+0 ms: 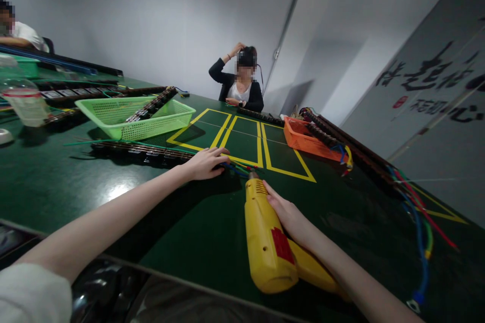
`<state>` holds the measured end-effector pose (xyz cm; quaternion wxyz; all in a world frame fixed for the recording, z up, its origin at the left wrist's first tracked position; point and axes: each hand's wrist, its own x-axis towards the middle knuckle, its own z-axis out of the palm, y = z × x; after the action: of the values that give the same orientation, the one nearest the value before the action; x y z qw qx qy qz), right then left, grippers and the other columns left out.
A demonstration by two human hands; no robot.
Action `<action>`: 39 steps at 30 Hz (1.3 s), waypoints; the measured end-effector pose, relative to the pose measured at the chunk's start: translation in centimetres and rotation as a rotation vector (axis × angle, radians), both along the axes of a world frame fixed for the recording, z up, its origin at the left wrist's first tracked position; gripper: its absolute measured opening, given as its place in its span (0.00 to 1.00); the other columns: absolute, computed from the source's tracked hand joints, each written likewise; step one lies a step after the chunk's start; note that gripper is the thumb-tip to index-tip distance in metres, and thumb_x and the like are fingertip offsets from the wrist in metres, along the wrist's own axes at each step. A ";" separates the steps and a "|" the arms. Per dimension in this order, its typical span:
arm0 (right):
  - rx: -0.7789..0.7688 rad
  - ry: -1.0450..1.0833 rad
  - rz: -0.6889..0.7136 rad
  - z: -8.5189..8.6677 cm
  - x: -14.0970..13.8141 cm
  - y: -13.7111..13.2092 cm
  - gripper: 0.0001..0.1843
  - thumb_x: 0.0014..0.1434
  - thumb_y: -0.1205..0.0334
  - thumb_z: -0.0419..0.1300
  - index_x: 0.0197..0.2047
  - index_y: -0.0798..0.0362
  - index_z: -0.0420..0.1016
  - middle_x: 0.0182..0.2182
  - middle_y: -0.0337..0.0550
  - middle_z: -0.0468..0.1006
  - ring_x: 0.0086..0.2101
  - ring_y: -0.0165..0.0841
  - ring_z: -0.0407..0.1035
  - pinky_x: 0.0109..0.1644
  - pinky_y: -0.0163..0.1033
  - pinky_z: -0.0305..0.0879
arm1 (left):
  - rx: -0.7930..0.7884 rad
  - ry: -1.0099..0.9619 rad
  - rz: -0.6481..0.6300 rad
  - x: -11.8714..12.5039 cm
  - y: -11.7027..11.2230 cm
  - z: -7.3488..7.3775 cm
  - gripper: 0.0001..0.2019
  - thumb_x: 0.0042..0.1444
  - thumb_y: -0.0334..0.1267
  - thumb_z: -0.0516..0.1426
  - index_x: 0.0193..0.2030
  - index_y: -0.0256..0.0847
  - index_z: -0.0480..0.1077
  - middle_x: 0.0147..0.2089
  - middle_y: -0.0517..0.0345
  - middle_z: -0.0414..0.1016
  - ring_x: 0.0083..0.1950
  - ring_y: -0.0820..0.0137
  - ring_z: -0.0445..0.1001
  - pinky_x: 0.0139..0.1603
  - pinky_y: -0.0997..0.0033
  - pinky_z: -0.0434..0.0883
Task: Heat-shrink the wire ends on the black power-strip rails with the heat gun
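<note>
My right hand (286,210) grips a yellow heat gun (264,234) with a red patch on its side. Its metal nozzle (253,174) points away from me, close to the ends of several thin coloured wires (239,167). My left hand (206,164) is closed over these wires just left of the nozzle; its fingertips are partly hidden. The wires lead from a long dark strip assembly (146,154), which lies on the green table and runs left from under my left hand. A thin green wire (81,143) sticks out at its far left end.
Behind the strip stands a green basket (132,128) holding another strip. At the right is an orange basket (308,141) with wired parts; loose cables (420,222) hang nearer me. Yellow tape (260,144) marks the table (212,222). A bottle (25,98) stands left. A person (240,83) sits opposite.
</note>
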<state>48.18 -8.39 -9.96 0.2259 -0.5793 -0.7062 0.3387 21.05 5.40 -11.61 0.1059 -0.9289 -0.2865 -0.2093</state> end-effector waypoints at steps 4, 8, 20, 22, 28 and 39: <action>0.014 0.009 -0.032 0.0 1.0 -0.7 0.41 0.59 0.33 0.40 0.67 0.49 0.44 0.63 0.47 0.55 0.62 0.41 0.49 0.65 0.50 0.40 | 0.003 0.027 -0.009 0.8 0.3 0.1 0.14 0.55 0.37 0.53 0.50 0.44 0.65 0.59 0.52 0.60 0.53 0.60 0.65 0.51 0.60 0.67; -0.007 0.013 -0.049 0.3 0.9 -1.0 0.41 0.59 0.33 0.40 0.68 0.49 0.43 0.62 0.49 0.59 0.61 0.42 0.52 0.64 0.53 0.43 | -0.052 0.021 0.002 2.5 0.4 -0.3 0.13 0.56 0.35 0.52 0.48 0.44 0.64 0.57 0.54 0.62 0.50 0.63 0.67 0.47 0.64 0.67; 0.022 0.004 0.021 0.7 -0.3 -1.0 0.38 0.62 0.37 0.39 0.68 0.49 0.42 0.61 0.48 0.61 0.59 0.40 0.56 0.63 0.49 0.47 | -0.008 -0.150 0.191 5.6 -0.6 -2.3 0.05 0.63 0.37 0.48 0.42 0.39 0.61 0.46 0.51 0.67 0.47 0.61 0.65 0.45 0.61 0.62; 0.038 0.008 0.042 0.7 -1.0 -0.8 0.37 0.62 0.37 0.39 0.67 0.49 0.43 0.60 0.49 0.62 0.58 0.39 0.58 0.61 0.48 0.49 | -0.024 -0.161 0.199 5.6 -0.5 -2.3 0.06 0.63 0.38 0.47 0.42 0.38 0.61 0.45 0.50 0.67 0.46 0.62 0.66 0.44 0.61 0.62; 0.087 0.017 0.086 0.7 -3.6 0.0 0.37 0.62 0.37 0.39 0.67 0.49 0.43 0.57 0.49 0.67 0.56 0.40 0.61 0.58 0.47 0.54 | -0.043 -0.162 0.198 5.4 0.2 -2.5 0.06 0.63 0.35 0.46 0.41 0.37 0.62 0.45 0.47 0.65 0.46 0.60 0.65 0.45 0.60 0.64; 0.089 0.034 0.106 0.5 -3.9 0.5 0.37 0.61 0.37 0.42 0.67 0.46 0.43 0.56 0.50 0.67 0.55 0.40 0.62 0.59 0.51 0.54 | -0.051 -0.140 0.130 4.6 0.0 -2.2 0.07 0.61 0.31 0.46 0.44 0.36 0.61 0.46 0.46 0.65 0.47 0.61 0.64 0.47 0.61 0.64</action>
<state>44.32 -7.90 -9.42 0.2451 -0.5247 -0.7463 0.3281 25.67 5.43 -13.86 0.0751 -0.8939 -0.3581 -0.2589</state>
